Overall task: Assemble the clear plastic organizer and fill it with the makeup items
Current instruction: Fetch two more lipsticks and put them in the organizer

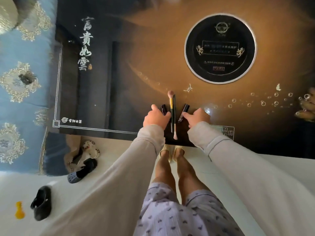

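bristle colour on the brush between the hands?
Pink; the brush bristles show best in head view.

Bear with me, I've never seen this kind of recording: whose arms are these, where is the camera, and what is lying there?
There is no machine here. A person wears a camera on the head, so the single picture looks down past their own sleeves and legs. The left hand and right hand reach to the near edge of a dark glossy table, which has a round black disc set in it. Between the hands lie two makeup brushes, side by side. A short dark tube lies by the left hand's fingers. A second dark tube, with a small charm, lies by the right hand's. The fingers touch or nearly touch the tubes, but I cannot tell whether they grip them.
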{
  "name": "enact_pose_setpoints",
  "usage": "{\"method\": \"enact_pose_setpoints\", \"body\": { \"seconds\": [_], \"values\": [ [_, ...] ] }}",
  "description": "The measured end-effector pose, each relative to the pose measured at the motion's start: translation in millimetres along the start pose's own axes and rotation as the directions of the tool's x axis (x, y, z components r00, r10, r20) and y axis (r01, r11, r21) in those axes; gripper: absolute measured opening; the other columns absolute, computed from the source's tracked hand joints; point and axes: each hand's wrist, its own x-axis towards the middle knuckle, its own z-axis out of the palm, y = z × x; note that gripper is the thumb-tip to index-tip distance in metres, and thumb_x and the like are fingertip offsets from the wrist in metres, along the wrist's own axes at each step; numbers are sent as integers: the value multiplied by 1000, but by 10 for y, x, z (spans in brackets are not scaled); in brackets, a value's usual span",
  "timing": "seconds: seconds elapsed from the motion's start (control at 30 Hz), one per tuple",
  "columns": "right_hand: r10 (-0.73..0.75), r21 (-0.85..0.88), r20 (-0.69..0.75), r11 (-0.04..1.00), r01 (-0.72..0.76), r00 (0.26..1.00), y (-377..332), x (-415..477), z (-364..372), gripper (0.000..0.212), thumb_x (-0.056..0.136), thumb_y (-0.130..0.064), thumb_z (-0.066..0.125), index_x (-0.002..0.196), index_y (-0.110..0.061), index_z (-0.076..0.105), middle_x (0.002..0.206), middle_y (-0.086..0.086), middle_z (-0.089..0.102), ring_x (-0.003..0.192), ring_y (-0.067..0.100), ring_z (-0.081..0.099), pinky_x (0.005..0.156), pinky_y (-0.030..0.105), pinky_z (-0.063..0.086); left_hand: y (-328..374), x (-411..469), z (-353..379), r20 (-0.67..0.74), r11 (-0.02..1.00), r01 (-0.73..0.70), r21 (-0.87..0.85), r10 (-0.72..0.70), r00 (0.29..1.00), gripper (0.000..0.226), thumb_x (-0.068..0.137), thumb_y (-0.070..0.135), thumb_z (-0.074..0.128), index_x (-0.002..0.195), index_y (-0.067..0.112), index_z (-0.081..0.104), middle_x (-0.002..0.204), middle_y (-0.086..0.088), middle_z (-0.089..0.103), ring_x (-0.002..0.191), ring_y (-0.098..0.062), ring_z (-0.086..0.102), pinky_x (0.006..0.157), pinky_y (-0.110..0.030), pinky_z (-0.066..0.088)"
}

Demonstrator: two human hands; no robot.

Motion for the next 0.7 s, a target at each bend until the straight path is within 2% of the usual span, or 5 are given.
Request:
{"method": "enact_pose_setpoints", "body": {
  "seconds": [0.13,0.23,0.37,0.57,0.7],
  "values": [
    [-30,-92,-96,996,21,995,-130,95,133,44,82,-37,64,110,-4,55,112,14,64,102,31,62,66,29,38,110,139,65,-50,994,-8,110,14,999,39,87,41,50,111,10,45,89,-7,62,69,-25,59,50,-25,40],
    [-42,-132,-93,991,30,995,-136,164,174,34,83,-32,64,104,-4,59,108,14,66,97,32,64,64,30,40,144,185,128,-70,983,-6,182,19,997,31,88,33,51,107,8,52,100,-11,65,87,-30,63,62,-31,43],
    [-24,-118,-74,993,15,997,-63,181,121,26,84,-25,63,99,-3,63,103,15,68,93,32,65,63,27,40,132,157,134,-62,983,-3,182,15,998,25,89,24,50,105,5,53,101,-13,64,82,-29,59,60,-30,40],
    [-110,-143,109,982,125,988,340,-101,-201,27,86,-21,59,106,-4,61,110,16,67,102,30,62,74,28,43,-117,-205,-32,147,999,-54,-8,54,988,29,90,21,50,114,5,54,109,-15,63,87,-26,58,76,-33,49],
    [-104,-217,150,967,135,983,844,-385,-473,32,85,-20,61,113,-5,61,117,16,65,107,30,60,86,30,47,-512,-659,-56,210,997,-71,37,61,976,28,88,19,53,114,8,57,109,-16,66,97,-31,63,84,-35,52]
  ]
}}
